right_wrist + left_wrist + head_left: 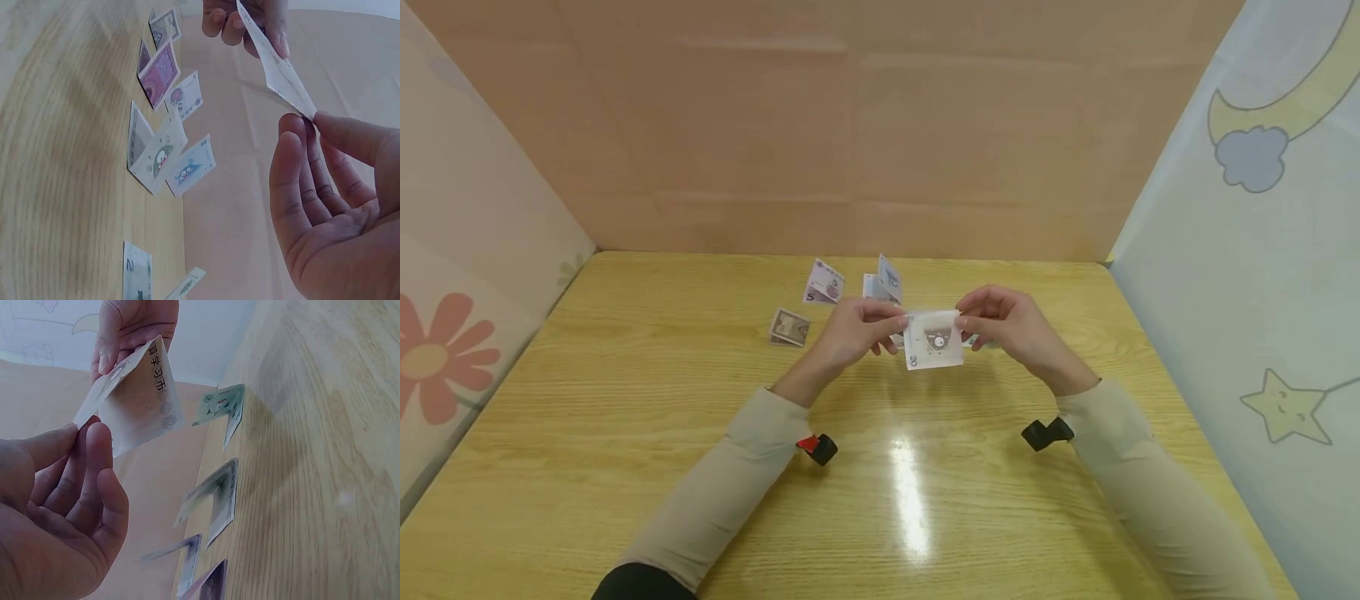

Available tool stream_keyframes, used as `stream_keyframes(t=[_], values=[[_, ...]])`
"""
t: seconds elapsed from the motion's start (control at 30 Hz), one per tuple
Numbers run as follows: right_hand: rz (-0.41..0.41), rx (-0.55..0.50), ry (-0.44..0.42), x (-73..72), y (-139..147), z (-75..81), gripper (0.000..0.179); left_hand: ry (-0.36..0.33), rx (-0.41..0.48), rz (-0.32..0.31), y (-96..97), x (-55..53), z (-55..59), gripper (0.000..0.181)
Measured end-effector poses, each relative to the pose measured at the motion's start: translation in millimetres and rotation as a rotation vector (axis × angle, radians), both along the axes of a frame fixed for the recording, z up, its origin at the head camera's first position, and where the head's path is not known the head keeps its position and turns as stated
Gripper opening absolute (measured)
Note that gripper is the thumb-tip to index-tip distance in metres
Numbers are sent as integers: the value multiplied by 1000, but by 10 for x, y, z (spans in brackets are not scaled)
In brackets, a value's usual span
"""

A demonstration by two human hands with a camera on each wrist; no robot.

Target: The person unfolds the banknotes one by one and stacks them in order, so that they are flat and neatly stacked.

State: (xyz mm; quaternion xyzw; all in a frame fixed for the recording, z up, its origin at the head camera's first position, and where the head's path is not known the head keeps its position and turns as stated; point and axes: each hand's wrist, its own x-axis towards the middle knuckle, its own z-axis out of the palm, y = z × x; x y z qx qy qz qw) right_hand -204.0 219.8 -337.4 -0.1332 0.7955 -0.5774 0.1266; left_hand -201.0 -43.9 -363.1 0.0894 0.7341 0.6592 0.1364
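Note:
Both my hands hold up one play banknote (934, 342) over the table, a pale brownish paper marked 20 with a round cartoon figure. My left hand (850, 333) pinches its left top corner between thumb and fingers. At the opposite corner, my right hand (1018, 333) pinches it likewise. In the left wrist view the note (134, 406) is bent along a crease, with Chinese print on its inner side. Behind the hands stand other folded notes: a purple 5 note (825, 282), a bluish note (883, 282) and a brown note (790, 327).
A green note (222, 406) stands folded on the wooden table (662, 417), partly hidden by my right hand in the head view. A 2 note (137, 272) shows in the right wrist view. A brown paper wall (850, 150) and printed side sheets (1217, 275) surround the table.

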Motion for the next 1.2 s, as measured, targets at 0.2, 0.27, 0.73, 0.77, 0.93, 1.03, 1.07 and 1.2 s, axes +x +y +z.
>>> stream_keyframes(t=[0.2,0.27,0.73,0.77,0.93,1.03,1.07,1.2], values=[[69,-21,7,26,-57,21,29,14,-56,-2,-144,47,-8,17],[85,-31,18,6,-71,34,28,29,-60,-7,-205,59,-10,18],[237,-11,29,-162,-521,-50,24,37,-80,-95,-468,153,-55,18],[254,-8,27,-163,-551,-59,24,39,-75,-101,-477,161,-56,18],[296,31,11,-160,-613,-102,26,38,-48,-110,-542,198,-61,17],[284,72,19,-165,-586,-127,27,28,-48,-100,-599,210,-73,18],[276,82,24,-166,-569,-134,28,27,-52,-97,-618,213,-77,18],[246,125,46,-165,-479,-152,29,28,-76,-74,-701,227,-92,20]])
